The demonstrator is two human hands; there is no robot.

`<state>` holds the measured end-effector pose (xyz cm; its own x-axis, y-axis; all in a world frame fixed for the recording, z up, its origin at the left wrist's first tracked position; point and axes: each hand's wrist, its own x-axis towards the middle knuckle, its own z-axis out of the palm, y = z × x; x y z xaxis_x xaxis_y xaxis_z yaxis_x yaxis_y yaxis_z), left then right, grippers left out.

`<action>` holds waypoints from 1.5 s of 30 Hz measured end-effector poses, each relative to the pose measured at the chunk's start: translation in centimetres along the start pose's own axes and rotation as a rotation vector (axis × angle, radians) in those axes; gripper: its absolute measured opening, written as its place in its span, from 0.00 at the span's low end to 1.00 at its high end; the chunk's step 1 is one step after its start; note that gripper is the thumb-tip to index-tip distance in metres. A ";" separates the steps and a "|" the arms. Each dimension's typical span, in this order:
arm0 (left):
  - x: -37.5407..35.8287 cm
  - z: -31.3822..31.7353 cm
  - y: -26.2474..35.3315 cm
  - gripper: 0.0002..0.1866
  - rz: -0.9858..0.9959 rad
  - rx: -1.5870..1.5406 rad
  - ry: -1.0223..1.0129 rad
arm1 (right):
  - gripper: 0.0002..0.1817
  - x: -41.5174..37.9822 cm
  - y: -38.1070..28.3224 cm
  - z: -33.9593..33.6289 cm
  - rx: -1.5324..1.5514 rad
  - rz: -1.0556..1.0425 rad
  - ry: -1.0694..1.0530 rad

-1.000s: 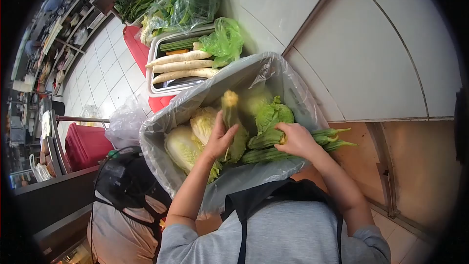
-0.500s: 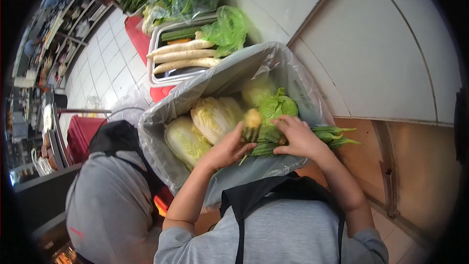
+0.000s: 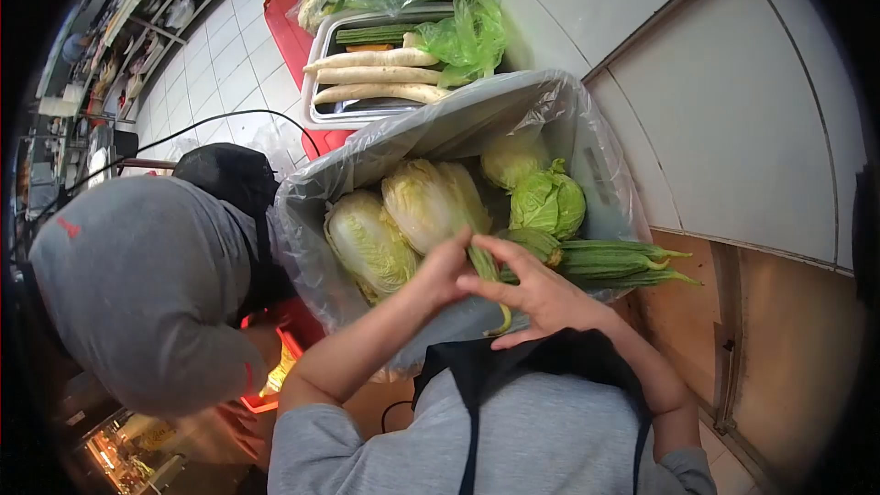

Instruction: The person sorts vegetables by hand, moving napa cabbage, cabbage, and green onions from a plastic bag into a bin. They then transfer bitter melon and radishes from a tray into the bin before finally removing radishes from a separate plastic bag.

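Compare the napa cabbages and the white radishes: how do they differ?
Shape: the napa cabbages are fat, leafy, pale yellow-green heads; the white radishes are slim, smooth, white tapered roots.
Container: the cabbages sit in the plastic-lined bin; the radishes lie in the metal tray behind it.
Position: the cabbages lie just beyond the person's left hand; the radishes are far from both hands.
Shared: both lie on their sides, side by side.

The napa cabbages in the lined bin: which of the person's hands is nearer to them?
Left. The left hand lies right at the lower edge of the napa cabbages; the right hand sits farther right, by the ridged gourds.
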<state>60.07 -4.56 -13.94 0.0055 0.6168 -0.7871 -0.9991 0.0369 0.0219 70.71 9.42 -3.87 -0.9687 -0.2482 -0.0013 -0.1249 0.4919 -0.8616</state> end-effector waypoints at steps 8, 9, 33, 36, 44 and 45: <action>1.3 -8.7 -4.1 0.29 0.269 1.870 0.079 | 0.09 -1.8 1.5 -1.9 0.152 0.155 0.240; 1.0 -9.8 -4.9 0.33 0.098 2.081 0.229 | 0.09 -2.0 1.8 -1.7 0.183 0.158 0.235; 6.9 -1.1 -7.2 0.38 -0.186 1.840 -0.227 | 0.13 -9.9 6.0 -2.2 -0.006 0.311 -0.145; 6.9 -1.7 -7.0 0.36 -0.268 1.951 -0.201 | 0.15 -9.8 4.9 -2.7 0.093 0.343 0.000; 1.8 3.9 2.9 0.36 -0.382 2.086 -0.585 | 0.15 -12.6 1.7 -1.4 -0.237 0.327 0.520; 0.3 5.2 7.1 0.34 -0.371 1.837 -0.529 | 0.15 -13.1 1.4 -1.3 -0.247 0.379 0.641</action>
<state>53.15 -0.02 -10.80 0.5318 0.5100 -0.6760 0.3060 0.6286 0.7150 82.96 14.48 -4.43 -0.8802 0.4669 0.0855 0.2676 0.6368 -0.7231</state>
